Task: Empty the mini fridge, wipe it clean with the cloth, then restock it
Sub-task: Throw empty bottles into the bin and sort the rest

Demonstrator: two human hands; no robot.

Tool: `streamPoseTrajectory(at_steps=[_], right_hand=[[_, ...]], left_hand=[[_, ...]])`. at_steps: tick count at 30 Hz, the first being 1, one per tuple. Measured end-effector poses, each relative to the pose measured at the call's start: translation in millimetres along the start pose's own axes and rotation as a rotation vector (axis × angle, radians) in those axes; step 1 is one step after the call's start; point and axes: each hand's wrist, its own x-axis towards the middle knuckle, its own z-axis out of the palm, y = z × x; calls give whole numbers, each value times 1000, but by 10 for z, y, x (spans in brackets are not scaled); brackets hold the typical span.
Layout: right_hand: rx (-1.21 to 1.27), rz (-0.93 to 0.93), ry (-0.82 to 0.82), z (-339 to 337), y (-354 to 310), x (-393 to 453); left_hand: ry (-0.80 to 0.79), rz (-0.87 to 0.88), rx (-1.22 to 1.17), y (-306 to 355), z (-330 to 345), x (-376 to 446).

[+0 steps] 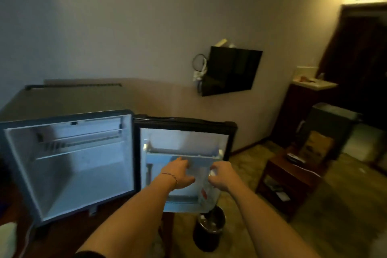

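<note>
1. Both hands are at the door shelves, lower centre of frame. Left hand (181, 174) has fingers spread and relaxed, reaching toward the door's clear shelf (184, 153); it doesn't seem to hold anything.
2. Right hand (219, 175) is curled round the top of a clear bottle (206, 191) standing in the lower door pocket. Motion blur; the exact grip is hard to read.
3. Fridge (67, 165) sits on the counter (12, 243) at left of frame, door (184, 125) swung fully open to the right. Main cavity looks bare: only a wire shelf near the top, nothing stored.
4. Progress, my read: cavity emptied, so this bottle is either the last item coming out or the first going back. Can't tell which from one frame.
5. Cloth: a pale blurred shape (7, 239) at bottom left of frame might be it, not sure. It's well apart from both hands.
6. Can't tell whether wiping is done; the interior looks clean but lighting is dim.
7. A dark bin (209, 230) stands on the floor just below the door, under the right hand.
</note>
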Motion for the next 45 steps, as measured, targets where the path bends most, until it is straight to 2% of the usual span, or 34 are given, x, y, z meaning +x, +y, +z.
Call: streamPoseTrajectory(at_steps=[5, 10, 17, 22, 27, 33, 39, 45], right_hand=[[-58, 194, 70, -430, 1065, -201], [-34, 317, 94, -776, 1826, -185], [-57, 432, 144, -1460, 2778, 292], [-34, 418, 169, -1832, 3287, 820], [-75, 317, 118, -1878, 3764, 1445], [-81, 122, -5, -1834, 4171, 2530], [-97, -113, -132, -1803, 4113, 3550], [-96, -316, -282, -1270, 3854, 4067]], left_hand=[[-143, 177, 9, 1020, 569, 477], [-232, 245, 26, 1812, 1000, 1065], [-237, 332, 43, 2689, 1267, 2148], [-199, 321, 60, 3056, 1326, 2932], [-220, 241, 114, 3171, 1561, 3546], [-141, 26, 79, 2950, 1579, 4215], [-13, -279, 63, 2568, 1407, 4486], [38, -518, 12, 2101, 1497, 4393]])
